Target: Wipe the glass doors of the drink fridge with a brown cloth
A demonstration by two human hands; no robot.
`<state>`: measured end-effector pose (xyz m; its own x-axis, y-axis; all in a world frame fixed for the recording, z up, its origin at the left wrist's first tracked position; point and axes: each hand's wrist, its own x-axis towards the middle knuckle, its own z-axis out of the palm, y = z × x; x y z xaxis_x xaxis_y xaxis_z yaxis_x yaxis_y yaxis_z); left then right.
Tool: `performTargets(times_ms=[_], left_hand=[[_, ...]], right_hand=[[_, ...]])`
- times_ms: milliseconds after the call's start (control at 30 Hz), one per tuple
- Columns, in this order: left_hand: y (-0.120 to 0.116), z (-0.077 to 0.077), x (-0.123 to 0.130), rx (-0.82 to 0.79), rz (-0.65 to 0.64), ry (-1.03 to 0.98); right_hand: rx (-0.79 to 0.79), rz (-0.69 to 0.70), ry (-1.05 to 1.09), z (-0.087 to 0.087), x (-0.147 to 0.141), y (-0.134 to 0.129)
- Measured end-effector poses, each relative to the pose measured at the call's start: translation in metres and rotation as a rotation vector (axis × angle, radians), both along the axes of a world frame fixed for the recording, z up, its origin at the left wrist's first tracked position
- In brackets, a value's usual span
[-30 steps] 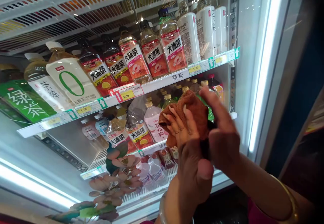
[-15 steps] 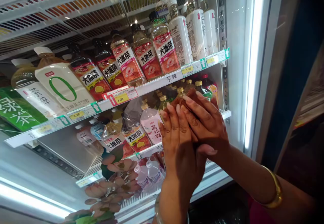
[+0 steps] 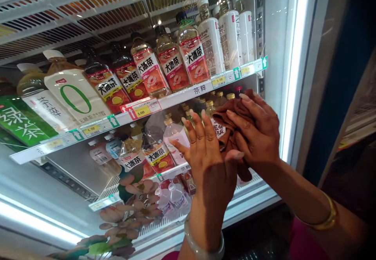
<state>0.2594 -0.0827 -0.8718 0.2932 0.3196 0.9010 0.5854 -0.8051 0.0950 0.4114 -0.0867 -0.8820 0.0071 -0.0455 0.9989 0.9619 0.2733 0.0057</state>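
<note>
My right hand (image 3: 258, 130) presses a crumpled brown cloth (image 3: 235, 113) against the clear glass front of a drinks fridge. Its fingers lie over the cloth, which bunches out past the fingertips and hangs below the palm. Just left of it, my left hand (image 3: 210, 162) is up at the glass with fingers spread and nothing held. Behind the glass near my fingers stand a pink-labelled bottle (image 3: 175, 140) and several gold-capped bottles, partly hidden by my hands and the cloth.
Tea bottles stand along the upper shelf (image 3: 179, 99), whose edge carries price tags. Smaller bottles (image 3: 176, 197) sit lower down. A flower decal (image 3: 129, 209) covers the glass at lower left. A bright light strip (image 3: 295, 72) runs down the right side.
My right hand has moved right with the cloth, away from my left hand. More of the cloth shows now, and my left fingers have spread apart.
</note>
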Motion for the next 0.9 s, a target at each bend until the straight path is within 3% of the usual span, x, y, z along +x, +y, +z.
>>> performTargets(times_ms=[100,200,333,433,533,633,700,833,900], left_hand=[[-0.001,-0.005,0.01,0.009,0.016,0.018],[0.002,-0.011,0.01,0.038,-0.016,0.017],[0.008,-0.017,0.004,0.05,-0.037,0.07],[0.009,-0.018,0.003,0.056,-0.019,0.095],[0.006,-0.016,0.006,0.046,-0.003,0.092],[0.005,-0.015,0.009,0.039,-0.016,0.066],[0.004,-0.014,0.01,0.033,-0.032,0.046],[0.005,-0.015,0.011,0.021,-0.013,0.059],[0.005,-0.016,0.012,0.03,0.0,0.063]], right_hand=[[-0.018,0.062,0.057,-0.005,-0.012,0.003],[-0.029,0.053,-0.064,-0.02,-0.015,0.006],[0.005,-0.037,-0.235,-0.02,0.026,0.001],[0.013,-0.063,-0.046,-0.004,0.047,-0.003],[0.058,-0.083,0.127,0.007,0.027,0.0],[0.035,-0.048,0.051,0.0,-0.008,0.006],[0.017,-0.009,-0.05,-0.011,-0.017,0.008],[-0.013,-0.05,-0.232,-0.021,0.025,0.001],[-0.001,-0.101,-0.155,-0.014,0.052,-0.002]])
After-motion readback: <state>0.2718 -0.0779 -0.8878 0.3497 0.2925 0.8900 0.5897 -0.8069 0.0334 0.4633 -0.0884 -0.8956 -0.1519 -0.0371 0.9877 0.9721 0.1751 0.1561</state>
